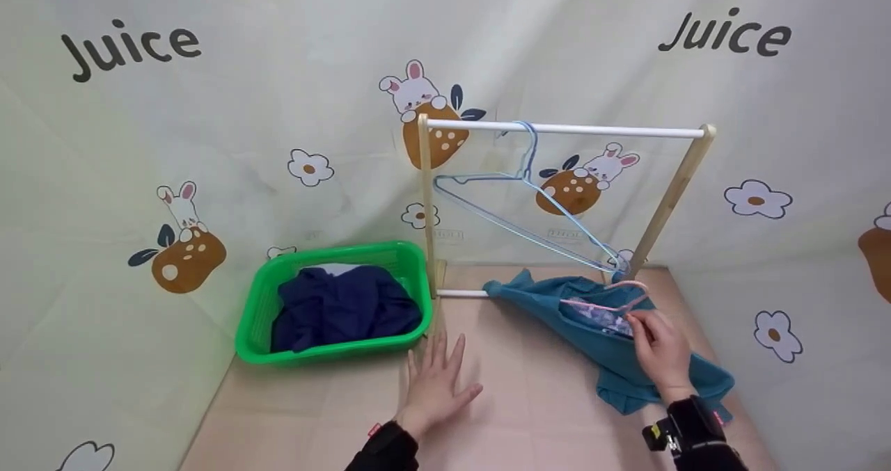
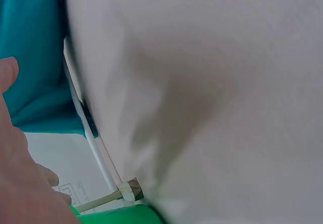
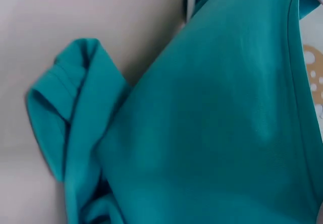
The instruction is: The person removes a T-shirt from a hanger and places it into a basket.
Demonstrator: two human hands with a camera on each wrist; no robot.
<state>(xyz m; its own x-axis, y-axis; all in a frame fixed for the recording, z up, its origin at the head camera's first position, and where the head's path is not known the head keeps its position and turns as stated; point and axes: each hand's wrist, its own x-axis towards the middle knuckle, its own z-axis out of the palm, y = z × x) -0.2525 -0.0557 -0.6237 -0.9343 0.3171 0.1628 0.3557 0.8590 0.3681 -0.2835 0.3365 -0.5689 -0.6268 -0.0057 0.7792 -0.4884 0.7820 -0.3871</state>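
Right hand (image 1: 661,349) pinches pink hanger (image 1: 616,309) | navy cloth (image 1: 344,307): head view only

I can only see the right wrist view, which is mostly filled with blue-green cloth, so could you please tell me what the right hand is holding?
Observer: The right hand pinches a pink hanger at the opening of the blue-green shirt.
Operator: Thank you; is the other one holding anything?
Observer: No, the left hand holds nothing; its fingers are spread.
Operator: And does anything hang nearby, please?
Observer: Yes, blue hangers hang from the rack's top bar.
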